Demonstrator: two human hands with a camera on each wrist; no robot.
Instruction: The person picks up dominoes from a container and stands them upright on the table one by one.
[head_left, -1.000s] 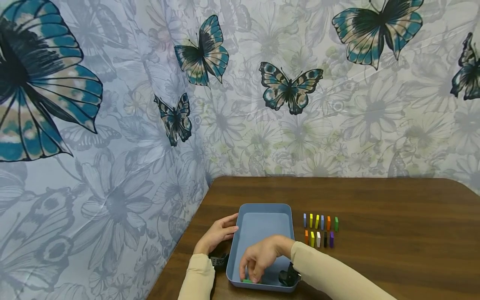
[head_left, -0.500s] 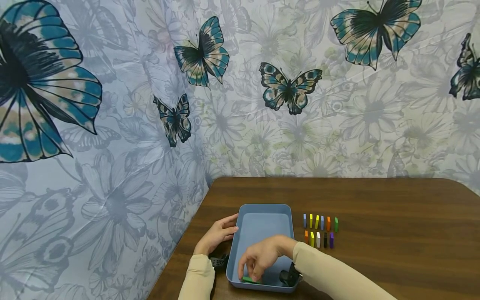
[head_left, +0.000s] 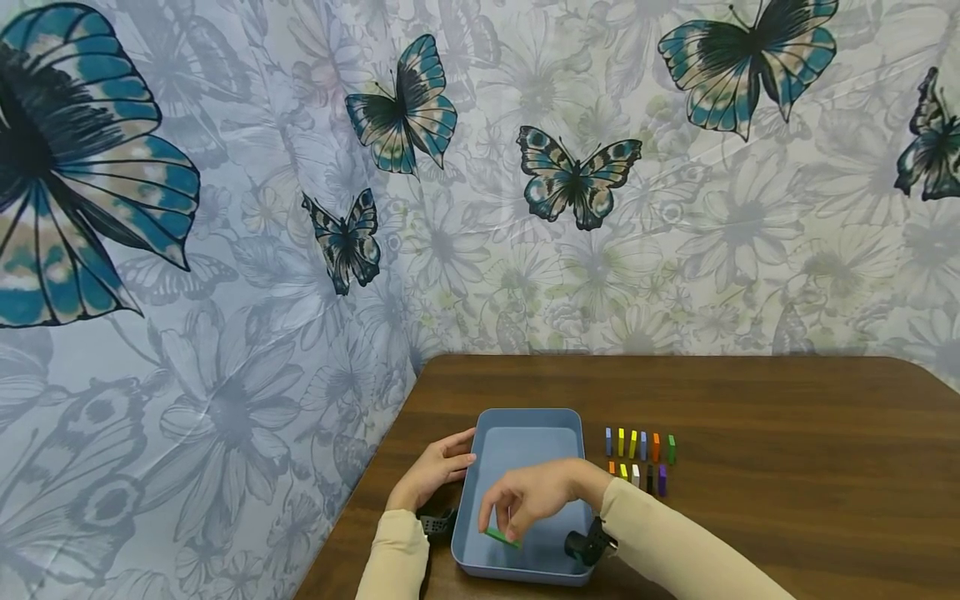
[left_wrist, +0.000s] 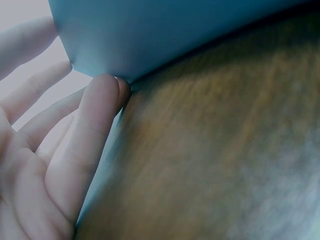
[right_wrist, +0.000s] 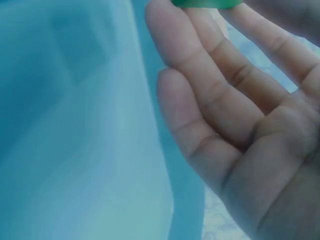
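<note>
A shallow blue tray [head_left: 528, 443] lies near the table's front edge. Over its front part, my right hand [head_left: 538, 495] pinches a thin green block [head_left: 501, 537], held lengthwise and slightly tilted. A sliver of that green block [right_wrist: 215, 4] shows at the top of the right wrist view, by the fingertips. My left hand [head_left: 435, 471] rests at the tray's left side with fingers extended, touching its outer wall. The left wrist view has the left thumb [left_wrist: 95, 115] against the tray's blue corner [left_wrist: 100, 55].
Right of the tray, small coloured blocks stand upright in two rows; a green block [head_left: 672, 449] and a purple block [head_left: 663, 481] end them. My right forearm partly covers the nearer row. Brown table [head_left: 810, 467] stretches right, and a butterfly-patterned wall covering [head_left: 480, 275] hangs behind.
My right hand has risen from the tray's front end, lifting the green block and moving slightly away from me. The left hand keeps its place on the tray's side.
</note>
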